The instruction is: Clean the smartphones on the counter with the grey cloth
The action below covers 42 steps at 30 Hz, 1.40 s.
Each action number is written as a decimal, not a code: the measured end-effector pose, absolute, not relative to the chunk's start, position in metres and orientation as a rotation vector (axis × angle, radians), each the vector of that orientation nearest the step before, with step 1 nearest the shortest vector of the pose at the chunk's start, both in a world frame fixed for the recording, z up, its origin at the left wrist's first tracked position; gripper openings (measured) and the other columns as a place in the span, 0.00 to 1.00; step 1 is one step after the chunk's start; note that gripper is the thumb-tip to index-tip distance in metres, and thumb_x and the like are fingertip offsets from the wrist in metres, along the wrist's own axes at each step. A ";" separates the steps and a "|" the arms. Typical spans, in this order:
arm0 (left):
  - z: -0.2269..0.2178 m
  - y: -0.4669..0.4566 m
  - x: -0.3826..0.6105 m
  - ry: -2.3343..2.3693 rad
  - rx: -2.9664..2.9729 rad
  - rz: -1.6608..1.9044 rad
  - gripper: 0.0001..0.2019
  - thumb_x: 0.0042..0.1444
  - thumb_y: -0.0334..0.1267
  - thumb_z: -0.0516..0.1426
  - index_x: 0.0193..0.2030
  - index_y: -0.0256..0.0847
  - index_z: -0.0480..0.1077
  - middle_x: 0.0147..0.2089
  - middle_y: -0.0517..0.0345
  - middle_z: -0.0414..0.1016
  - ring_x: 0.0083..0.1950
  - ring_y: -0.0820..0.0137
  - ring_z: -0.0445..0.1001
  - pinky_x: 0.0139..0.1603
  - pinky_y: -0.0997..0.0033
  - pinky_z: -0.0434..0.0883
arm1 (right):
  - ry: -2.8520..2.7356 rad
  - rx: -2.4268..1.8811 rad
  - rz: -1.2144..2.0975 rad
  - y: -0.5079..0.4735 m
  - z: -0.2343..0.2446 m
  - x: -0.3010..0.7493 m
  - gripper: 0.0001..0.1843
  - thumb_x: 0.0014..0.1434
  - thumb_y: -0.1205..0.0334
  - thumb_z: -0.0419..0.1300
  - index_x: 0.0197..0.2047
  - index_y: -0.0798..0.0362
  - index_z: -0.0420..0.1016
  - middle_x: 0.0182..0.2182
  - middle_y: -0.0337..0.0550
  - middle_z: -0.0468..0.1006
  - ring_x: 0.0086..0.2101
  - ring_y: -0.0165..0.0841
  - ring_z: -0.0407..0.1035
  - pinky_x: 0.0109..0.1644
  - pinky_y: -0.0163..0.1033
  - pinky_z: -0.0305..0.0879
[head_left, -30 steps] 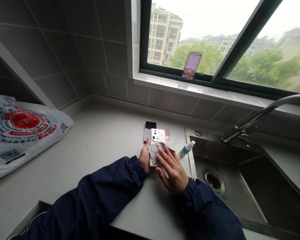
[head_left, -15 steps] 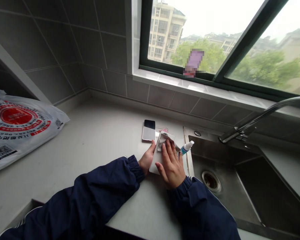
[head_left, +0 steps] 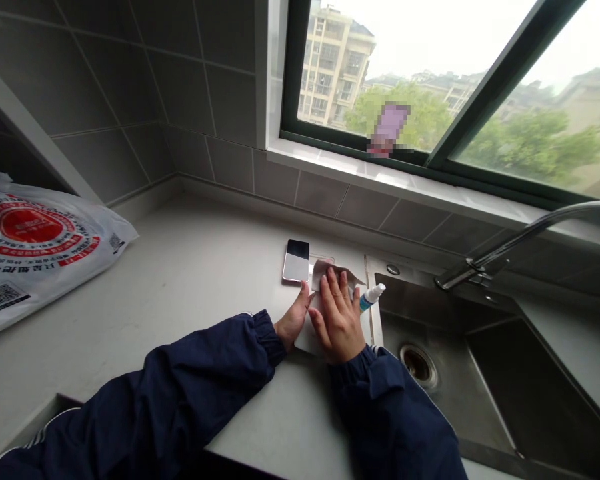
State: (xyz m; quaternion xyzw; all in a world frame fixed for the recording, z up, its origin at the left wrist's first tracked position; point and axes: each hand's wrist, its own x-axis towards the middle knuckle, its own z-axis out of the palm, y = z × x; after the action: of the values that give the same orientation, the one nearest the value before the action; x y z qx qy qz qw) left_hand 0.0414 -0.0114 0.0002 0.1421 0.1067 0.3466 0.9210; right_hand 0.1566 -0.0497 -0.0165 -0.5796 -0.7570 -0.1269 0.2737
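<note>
My left hand (head_left: 293, 323) grips the left edge of a white smartphone (head_left: 304, 339), which lies on the counter under my right hand (head_left: 336, 317). My right hand presses a grey cleaning cloth (head_left: 333, 273) flat on the phone, fingers spread, and the cloth hides the phone's upper part and camera bump. Just left of the cloth lies a second phone (head_left: 296, 260) with a black and silver back. Near my right fingertips stands a small white-capped spray bottle (head_left: 371, 298), lying tilted. Behind the cloth, a clear flat item (head_left: 322, 259) is partly hidden.
The pale stone counter (head_left: 180, 280) runs left to a printed white plastic bag (head_left: 35, 247). On the right is a steel sink (head_left: 445, 347) with a drain, under a chrome faucet (head_left: 525, 240). Grey wall tiles and a window sill stand behind.
The cloth has slid up the white phone and now covers its camera bump, and the phone's lower part shows. My right hand lies flatter, and the view has tilted slightly.
</note>
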 end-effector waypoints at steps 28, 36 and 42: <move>-0.009 0.013 0.027 0.256 0.218 0.696 0.44 0.57 0.68 0.42 0.64 0.30 0.62 0.53 0.35 0.75 0.57 0.50 0.73 0.60 0.51 0.65 | -2.145 -1.566 -0.195 -0.066 -0.024 0.147 0.29 0.68 0.57 0.48 0.70 0.53 0.51 0.68 0.52 0.54 0.68 0.45 0.45 0.68 0.66 0.35; -0.009 0.016 0.022 0.264 0.195 0.726 0.44 0.56 0.69 0.43 0.65 0.30 0.60 0.55 0.33 0.74 0.56 0.48 0.73 0.59 0.49 0.65 | -2.194 -1.288 -0.132 -0.070 -0.016 0.147 0.19 0.66 0.61 0.52 0.58 0.52 0.70 0.59 0.48 0.70 0.64 0.43 0.57 0.70 0.60 0.34; -0.012 0.025 0.017 0.174 0.220 0.612 0.49 0.55 0.72 0.34 0.66 0.30 0.58 0.57 0.32 0.71 0.58 0.47 0.71 0.60 0.45 0.62 | -2.265 -1.102 -0.069 -0.074 -0.002 0.142 0.14 0.65 0.60 0.54 0.50 0.52 0.76 0.53 0.46 0.77 0.60 0.42 0.64 0.71 0.58 0.33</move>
State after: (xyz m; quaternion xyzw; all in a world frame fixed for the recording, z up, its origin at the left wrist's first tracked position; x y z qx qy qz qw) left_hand 0.0167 0.0248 -0.0118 0.1079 0.0854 0.3002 0.9439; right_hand 0.1424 -0.0742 -0.0022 -0.4165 -0.8557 -0.0261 0.3060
